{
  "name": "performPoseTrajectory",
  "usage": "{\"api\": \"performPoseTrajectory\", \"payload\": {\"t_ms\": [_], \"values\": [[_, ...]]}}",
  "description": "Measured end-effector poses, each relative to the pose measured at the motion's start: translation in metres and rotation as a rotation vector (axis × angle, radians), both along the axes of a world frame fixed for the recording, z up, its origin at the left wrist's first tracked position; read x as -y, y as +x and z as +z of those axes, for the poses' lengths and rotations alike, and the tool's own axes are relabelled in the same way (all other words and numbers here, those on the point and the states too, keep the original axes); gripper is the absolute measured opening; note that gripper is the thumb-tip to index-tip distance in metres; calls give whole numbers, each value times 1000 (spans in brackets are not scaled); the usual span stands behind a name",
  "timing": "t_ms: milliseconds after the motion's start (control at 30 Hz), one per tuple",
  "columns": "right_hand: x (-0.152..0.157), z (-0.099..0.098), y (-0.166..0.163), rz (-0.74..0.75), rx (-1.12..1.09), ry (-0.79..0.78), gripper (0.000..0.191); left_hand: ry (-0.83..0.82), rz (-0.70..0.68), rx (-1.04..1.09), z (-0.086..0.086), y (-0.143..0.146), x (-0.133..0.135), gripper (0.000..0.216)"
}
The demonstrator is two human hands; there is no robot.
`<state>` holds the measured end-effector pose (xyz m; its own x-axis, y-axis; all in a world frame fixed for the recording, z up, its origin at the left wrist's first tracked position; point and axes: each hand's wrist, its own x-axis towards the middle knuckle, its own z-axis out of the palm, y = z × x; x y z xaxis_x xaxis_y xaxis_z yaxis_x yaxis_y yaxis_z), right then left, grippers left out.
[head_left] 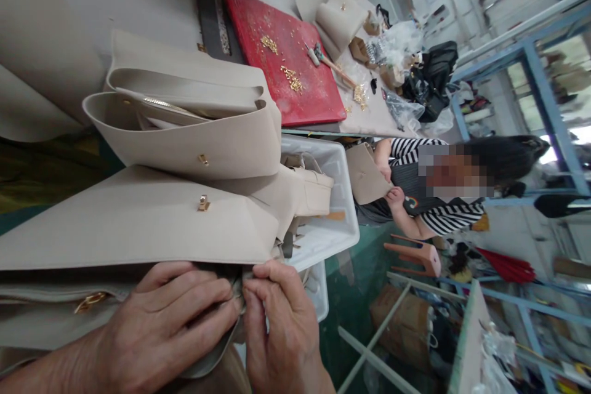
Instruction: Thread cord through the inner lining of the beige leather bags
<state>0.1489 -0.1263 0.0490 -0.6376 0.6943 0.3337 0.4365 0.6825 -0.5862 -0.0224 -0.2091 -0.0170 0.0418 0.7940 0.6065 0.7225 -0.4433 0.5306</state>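
Observation:
My left hand [161,320] and my right hand [281,326] meet at the bottom of the view, fingers curled and pinching the edge of a beige handbag [138,228] with a small gold clasp. Both hands grip the grey lining at the bag's corner, fingertips touching each other. A gold buckle shows on the bag part just under my left hand. A second beige bag [194,135], open-topped with a gold stud, lies just beyond the one I hold.
A red mat [286,55] with scattered gold fittings and a small hammer [330,64] lies on the table. White plastic bins [341,197] hold more beige bags. A person in a striped top [434,197] sits at right holding a beige piece. Blue shelving stands behind.

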Motion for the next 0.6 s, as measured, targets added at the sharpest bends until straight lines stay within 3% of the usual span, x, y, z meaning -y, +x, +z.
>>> {"api": "performPoseTrajectory", "payload": {"t_ms": [333,600], "values": [[-17,12,-2,58,17,-322,21,72,-94,-76,0,-13,-7,32],[-22,8,-4,90,-50,-387,19,48,-76,-40,1,-15,-7,33]]}}
